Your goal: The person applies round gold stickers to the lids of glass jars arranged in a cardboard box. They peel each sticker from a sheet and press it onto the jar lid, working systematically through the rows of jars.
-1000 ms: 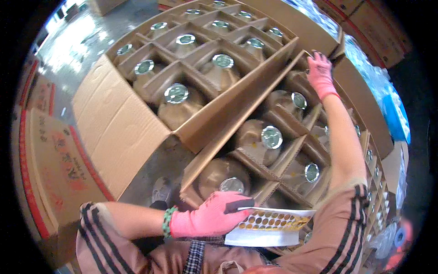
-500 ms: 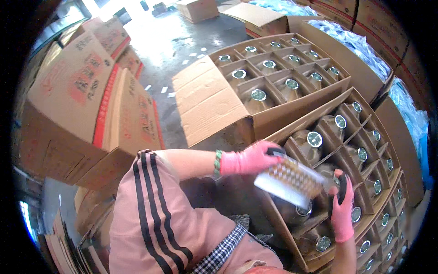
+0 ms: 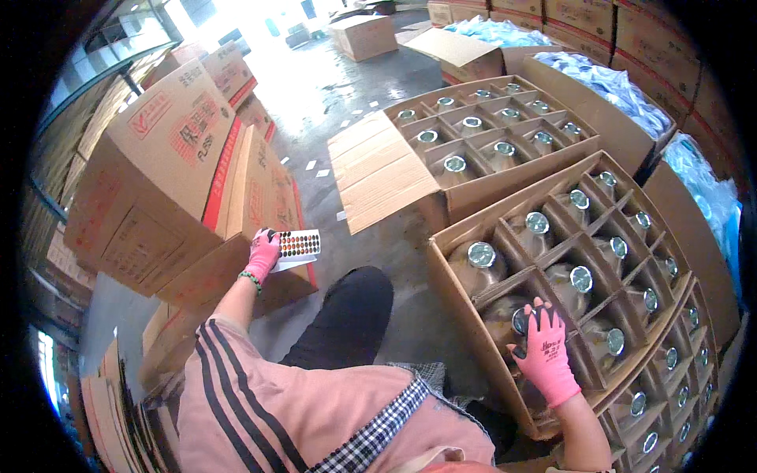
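Observation:
My left hand, in a pink glove with dark fingertips, pinches a white sheet of small round stickers in dark and orange rows. It is out to the left, in front of the stacked cartons. On the right, my pink-gloved right hand has its bare-tipped fingers round the silvery top of a bottle. That bottle sits in a compartment of an open carton. Its lower part is hidden by the dividers and my hand. Similar round-topped bottles fill compartments around it.
A second open carton of bottles stands beyond, its flap folded out leftward. More divided compartments lie at the lower right. Large printed cartons are stacked at left. Blue plastic wrapping fills boxes at right. Paper scraps dot the floor.
My left hand has swung left with the sticker sheet, away from above the carton. My right hand has moved left and onto a bottle's top. The view has shifted.

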{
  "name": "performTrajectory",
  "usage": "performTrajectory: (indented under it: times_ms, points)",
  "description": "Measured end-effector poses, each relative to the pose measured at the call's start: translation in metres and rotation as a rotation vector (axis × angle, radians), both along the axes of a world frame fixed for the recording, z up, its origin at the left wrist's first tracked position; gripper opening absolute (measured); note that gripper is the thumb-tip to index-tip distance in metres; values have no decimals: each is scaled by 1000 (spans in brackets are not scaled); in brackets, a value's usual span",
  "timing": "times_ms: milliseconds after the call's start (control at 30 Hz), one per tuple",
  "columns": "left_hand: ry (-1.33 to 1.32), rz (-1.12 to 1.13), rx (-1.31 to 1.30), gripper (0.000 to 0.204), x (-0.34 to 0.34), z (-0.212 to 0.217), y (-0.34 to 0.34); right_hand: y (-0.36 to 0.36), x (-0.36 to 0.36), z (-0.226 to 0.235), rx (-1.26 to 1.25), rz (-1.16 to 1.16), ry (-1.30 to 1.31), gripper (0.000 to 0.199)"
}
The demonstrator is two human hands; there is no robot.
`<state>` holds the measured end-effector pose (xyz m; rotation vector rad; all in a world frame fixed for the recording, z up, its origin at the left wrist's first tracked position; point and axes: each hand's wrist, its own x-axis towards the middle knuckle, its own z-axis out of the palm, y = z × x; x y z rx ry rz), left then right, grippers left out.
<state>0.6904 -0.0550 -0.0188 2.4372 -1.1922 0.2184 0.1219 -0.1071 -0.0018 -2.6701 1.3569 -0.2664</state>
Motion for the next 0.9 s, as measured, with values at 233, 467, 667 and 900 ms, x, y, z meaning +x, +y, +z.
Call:
performTrajectory:
  times_ms: [233, 467, 667, 900]
  points:
    - [-219, -29, 801, 29, 54, -22, -48, 7, 9, 2, -67, -46, -33, 64]
    - [-309, -154, 831, 23, 78, -49, -48, -47, 108, 59, -166, 164, -178, 55]
    - [-404, -324, 633, 12, 105, -60, -1, -162, 226, 47, -204, 75, -181, 42]
    - [-316, -203, 764, 23, 161, -39, 136, -189, 260, 8, -71, -114, -88, 53]
